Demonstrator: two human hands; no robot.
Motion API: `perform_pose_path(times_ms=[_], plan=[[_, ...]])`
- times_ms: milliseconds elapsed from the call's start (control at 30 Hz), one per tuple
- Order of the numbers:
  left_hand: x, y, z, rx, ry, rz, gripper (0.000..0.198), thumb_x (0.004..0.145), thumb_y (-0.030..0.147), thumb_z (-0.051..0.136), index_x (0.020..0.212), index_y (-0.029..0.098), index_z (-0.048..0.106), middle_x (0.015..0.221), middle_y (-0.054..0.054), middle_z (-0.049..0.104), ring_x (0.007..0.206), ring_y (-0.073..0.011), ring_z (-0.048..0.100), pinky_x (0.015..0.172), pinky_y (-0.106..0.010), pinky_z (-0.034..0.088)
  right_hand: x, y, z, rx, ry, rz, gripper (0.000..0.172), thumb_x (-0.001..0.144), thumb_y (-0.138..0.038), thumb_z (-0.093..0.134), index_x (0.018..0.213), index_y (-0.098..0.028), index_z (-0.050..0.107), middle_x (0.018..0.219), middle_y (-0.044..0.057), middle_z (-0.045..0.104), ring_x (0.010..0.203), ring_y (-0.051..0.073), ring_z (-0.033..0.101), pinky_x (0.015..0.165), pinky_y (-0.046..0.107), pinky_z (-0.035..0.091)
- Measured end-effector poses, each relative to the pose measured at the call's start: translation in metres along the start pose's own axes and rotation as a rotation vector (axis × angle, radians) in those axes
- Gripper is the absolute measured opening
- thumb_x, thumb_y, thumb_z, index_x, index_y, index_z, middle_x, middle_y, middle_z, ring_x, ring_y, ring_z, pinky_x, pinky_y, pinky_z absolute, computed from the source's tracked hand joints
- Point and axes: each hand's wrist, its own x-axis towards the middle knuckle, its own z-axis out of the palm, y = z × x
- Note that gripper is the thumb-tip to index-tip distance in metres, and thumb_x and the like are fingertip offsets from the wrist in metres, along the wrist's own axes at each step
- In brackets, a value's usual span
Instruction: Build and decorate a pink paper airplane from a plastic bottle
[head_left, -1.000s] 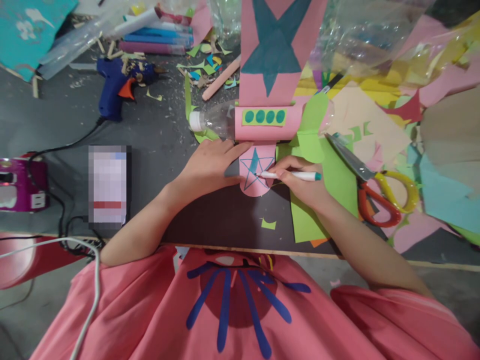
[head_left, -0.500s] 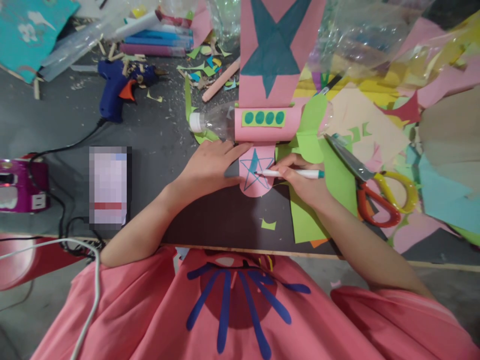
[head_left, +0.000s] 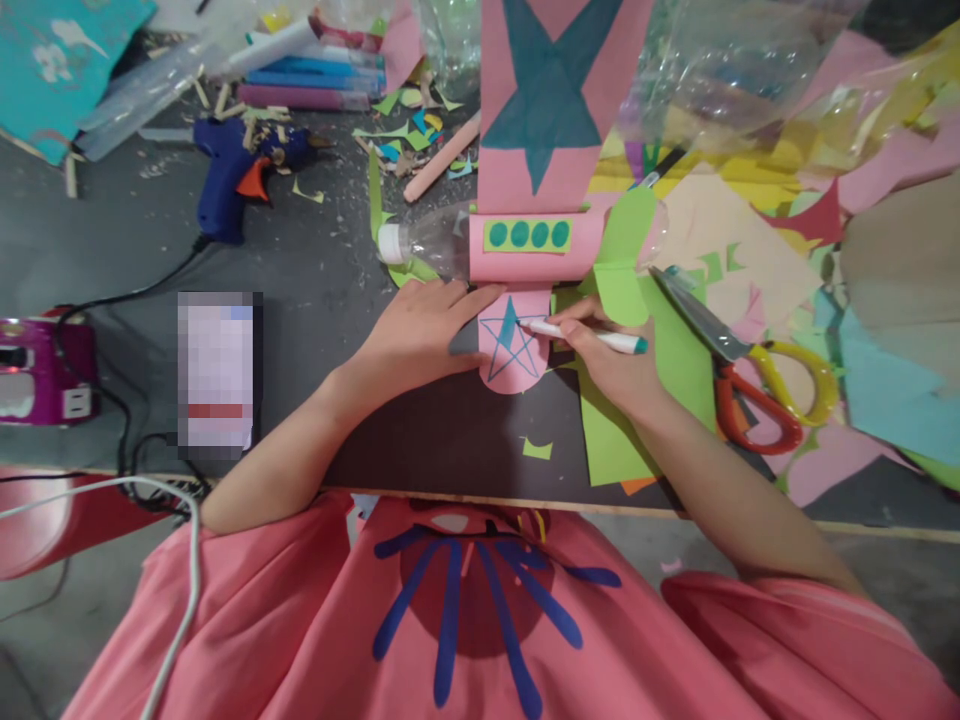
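Observation:
My right hand [head_left: 611, 355] pinches a white marker [head_left: 589, 334] with a teal end. Its tip touches a star drawn in teal outline on a rounded pink paper flap [head_left: 529, 378]; the star's upper point is coloured in. Fingers spread, my left hand [head_left: 424, 325] lies flat, its thumb and forefinger at the flap's left edge. Just beyond lies a plastic bottle [head_left: 439, 243] on its side, wrapped in a pink paper band [head_left: 536, 268] with a green strip of teal dots. Above it extends a pink sheet [head_left: 502, 180] bearing a large teal star.
A blue glue gun [head_left: 221, 190], a phone [head_left: 217, 375] and a purple box [head_left: 56, 370] with cables lie on the left. Scissors [head_left: 757, 380] and green paper [head_left: 675, 400] lie right, beside heaped scraps. Several markers [head_left: 315, 80] are at the back; the table edge [head_left: 480, 497] is near me.
The marker's tip has shifted up and slightly right, to the right edge of the star's upper point. The marker's tilt has changed. My left hand stays in place.

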Motion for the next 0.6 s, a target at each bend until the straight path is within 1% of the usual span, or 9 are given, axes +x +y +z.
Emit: perform_pose_path(times_ms=[200, 300, 400, 533, 600], plan=[[0.0000, -0.0003, 0.0014, -0.010, 0.011, 0.000, 0.062, 0.084, 0.044, 0.058, 0.139, 0.021, 0.041, 0.110, -0.010, 0.063, 0.101, -0.0275, 0.058, 0.081, -0.036, 0.040, -0.0018, -0.0074, -0.0014, -0.015, -0.079, 0.012, 0.021, 0.081, -0.019, 0.060, 0.061, -0.026, 0.062, 0.059, -0.003, 0.064, 0.058, 0.014, 0.063, 0.059, 0.030, 0.054], [0.0002, -0.0006, 0.0023, 0.002, 0.011, 0.000, 0.063, 0.084, 0.045, 0.059, 0.139, 0.020, 0.042, 0.110, -0.010, 0.063, 0.100, -0.0273, 0.058, 0.080, -0.036, 0.040, -0.0029, -0.0097, -0.0025, -0.042, -0.100, 0.049, 0.021, 0.079, -0.019, 0.059, 0.060, -0.026, 0.062, 0.059, -0.003, 0.066, 0.060, 0.014, 0.064, 0.065, 0.029, 0.056], [0.0003, -0.0006, 0.0021, 0.014, 0.009, -0.002, 0.062, 0.084, 0.046, 0.058, 0.139, 0.021, 0.042, 0.110, -0.010, 0.063, 0.100, -0.0276, 0.059, 0.080, -0.036, 0.040, -0.0034, -0.0090, -0.0035, -0.032, -0.129, 0.040, 0.020, 0.077, -0.019, 0.060, 0.058, -0.025, 0.062, 0.060, -0.003, 0.068, 0.063, 0.014, 0.066, 0.068, 0.029, 0.056], [0.0000, -0.0006, 0.0020, -0.003, 0.008, -0.004, 0.062, 0.085, 0.046, 0.057, 0.140, 0.021, 0.041, 0.111, -0.010, 0.063, 0.101, -0.0281, 0.058, 0.081, -0.036, 0.040, -0.0029, -0.0061, -0.0035, 0.024, -0.155, 0.044, 0.017, 0.076, -0.023, 0.062, 0.060, -0.024, 0.062, 0.065, -0.003, 0.070, 0.066, 0.015, 0.068, 0.066, 0.029, 0.055], [-0.0002, -0.0008, 0.0026, -0.010, 0.013, -0.001, 0.063, 0.084, 0.046, 0.057, 0.140, 0.022, 0.041, 0.111, -0.010, 0.062, 0.100, -0.0282, 0.058, 0.081, -0.037, 0.040, -0.0020, -0.0063, -0.0030, 0.040, -0.155, 0.051, 0.017, 0.076, -0.024, 0.061, 0.060, -0.024, 0.063, 0.063, -0.003, 0.070, 0.065, 0.015, 0.067, 0.065, 0.029, 0.055]])
